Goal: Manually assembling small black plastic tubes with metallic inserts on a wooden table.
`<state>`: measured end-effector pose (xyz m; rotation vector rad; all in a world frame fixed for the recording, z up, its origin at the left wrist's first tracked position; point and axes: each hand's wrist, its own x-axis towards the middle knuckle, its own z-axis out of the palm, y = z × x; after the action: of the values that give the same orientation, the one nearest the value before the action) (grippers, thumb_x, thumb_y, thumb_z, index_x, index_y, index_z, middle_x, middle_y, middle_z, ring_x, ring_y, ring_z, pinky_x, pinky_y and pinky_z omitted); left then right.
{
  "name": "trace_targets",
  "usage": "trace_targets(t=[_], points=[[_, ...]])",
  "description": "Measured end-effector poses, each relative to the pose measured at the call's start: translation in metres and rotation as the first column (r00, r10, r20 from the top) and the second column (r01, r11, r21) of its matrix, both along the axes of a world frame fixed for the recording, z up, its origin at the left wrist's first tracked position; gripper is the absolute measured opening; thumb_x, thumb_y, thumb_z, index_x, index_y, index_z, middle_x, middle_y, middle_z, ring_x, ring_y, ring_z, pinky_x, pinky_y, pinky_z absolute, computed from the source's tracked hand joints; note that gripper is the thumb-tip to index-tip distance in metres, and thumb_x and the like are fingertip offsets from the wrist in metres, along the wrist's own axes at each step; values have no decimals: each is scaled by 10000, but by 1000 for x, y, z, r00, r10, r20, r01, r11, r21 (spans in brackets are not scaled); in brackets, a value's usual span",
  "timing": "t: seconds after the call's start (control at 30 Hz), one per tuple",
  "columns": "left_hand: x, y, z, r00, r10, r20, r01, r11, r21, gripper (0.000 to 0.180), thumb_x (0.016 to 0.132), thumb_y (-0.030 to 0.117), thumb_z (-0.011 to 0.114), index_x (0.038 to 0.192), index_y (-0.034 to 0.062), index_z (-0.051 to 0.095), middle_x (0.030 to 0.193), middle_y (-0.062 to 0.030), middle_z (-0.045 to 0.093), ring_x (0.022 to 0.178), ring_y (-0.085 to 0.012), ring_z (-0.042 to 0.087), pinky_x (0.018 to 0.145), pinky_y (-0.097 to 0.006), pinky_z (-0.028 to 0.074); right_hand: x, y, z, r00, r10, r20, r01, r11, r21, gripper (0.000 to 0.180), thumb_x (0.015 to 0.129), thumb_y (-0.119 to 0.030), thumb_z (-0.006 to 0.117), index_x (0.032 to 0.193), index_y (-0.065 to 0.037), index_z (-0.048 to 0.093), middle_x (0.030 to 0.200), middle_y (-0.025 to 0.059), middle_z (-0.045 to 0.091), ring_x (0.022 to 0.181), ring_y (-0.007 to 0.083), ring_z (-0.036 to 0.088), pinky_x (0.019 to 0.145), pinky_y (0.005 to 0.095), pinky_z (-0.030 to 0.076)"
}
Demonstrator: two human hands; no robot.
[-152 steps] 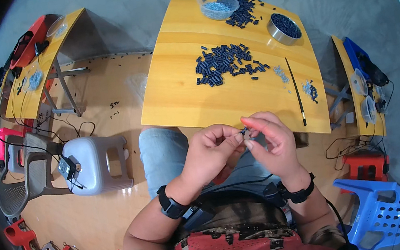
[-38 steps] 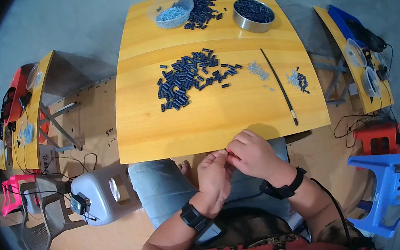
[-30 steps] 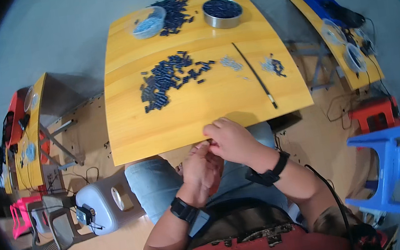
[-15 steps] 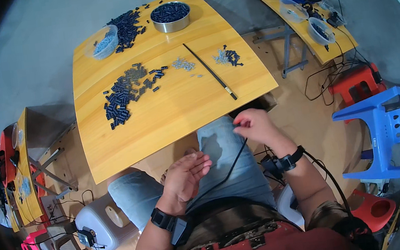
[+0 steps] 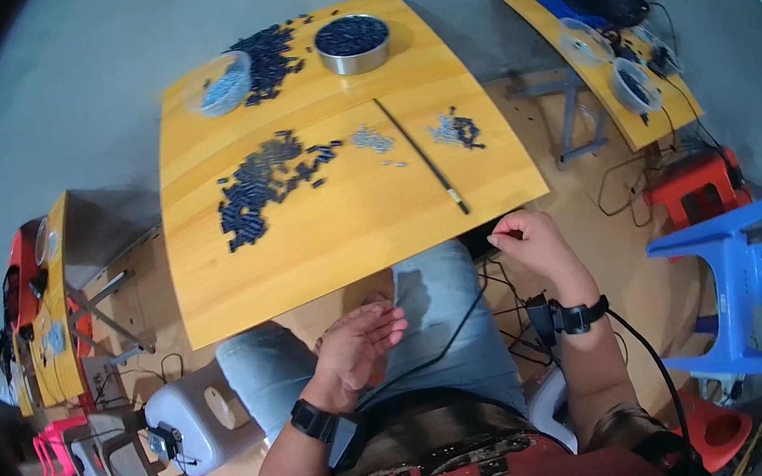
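- At the near edge of the table (image 5: 344, 243), just right of its middle, the right hand (image 5: 534, 240) is raised by the near right corner, thumb and forefinger brought narrowly together; I cannot tell whether they pinch anything.
- Farther left and nearer the body, the left hand (image 5: 354, 341) hangs above the lap, its fingers side by side and slightly bent, the palm partly uncovered.
- On the left half of the table, a loose heap of short black pieces (image 5: 252, 192) spreads out, trailing toward the right.
- To the right of it lies a small scatter of silver pins (image 5: 372, 139), then a slim black stick (image 5: 418, 152) set slantwise, then a mixed pile (image 5: 454, 131) of silver and black bits.
- On the far left side, a clear bowl (image 5: 240, 97) with pale blue bits touches a second black heap (image 5: 272, 66).
- To the right of that heap, a round metal tin (image 5: 358, 64) is filled with black pieces.
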<state>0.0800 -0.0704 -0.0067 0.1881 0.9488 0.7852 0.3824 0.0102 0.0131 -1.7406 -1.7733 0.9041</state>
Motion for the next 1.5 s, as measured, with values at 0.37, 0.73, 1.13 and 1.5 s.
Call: trace_targets(t=[0.37,0.73,1.13,1.5], points=[[-46,-2,44,999,51,-4,-50,989,138,249,926,203,530,1063,0,572,1017,-129,638,896,-203,631,775,-306,518,-155,82,63,943,239,-230,-196,961,195,135,748,-123,682,794,2,662,693,104,637,635,165,606,590,278,469],[-93,21,47,978,206,-15,-195,946,259,249,931,174,508,1060,-28,576,974,-151,651,854,-219,652,748,-301,534,-200,115,27,911,413,8,-388,848,362,82,714,-48,659,783,-3,653,706,107,602,656,215,582,604,314,464],[-83,53,49,943,306,-128,-247,905,345,222,920,162,545,1079,12,579,1007,-101,640,894,-183,634,780,-287,520,-211,109,22,858,436,273,-513,759,400,64,728,-69,616,772,-23,607,781,122,581,822,302,560,712,394,471],[-57,61,50,945,324,-51,-280,878,389,155,915,147,559,1004,30,608,898,-52,644,803,-131,613,722,-261,511,-211,49,75,764,644,43,-571,643,510,115,712,-37,620,820,-18,583,754,104,555,780,300,536,689,375,462]])
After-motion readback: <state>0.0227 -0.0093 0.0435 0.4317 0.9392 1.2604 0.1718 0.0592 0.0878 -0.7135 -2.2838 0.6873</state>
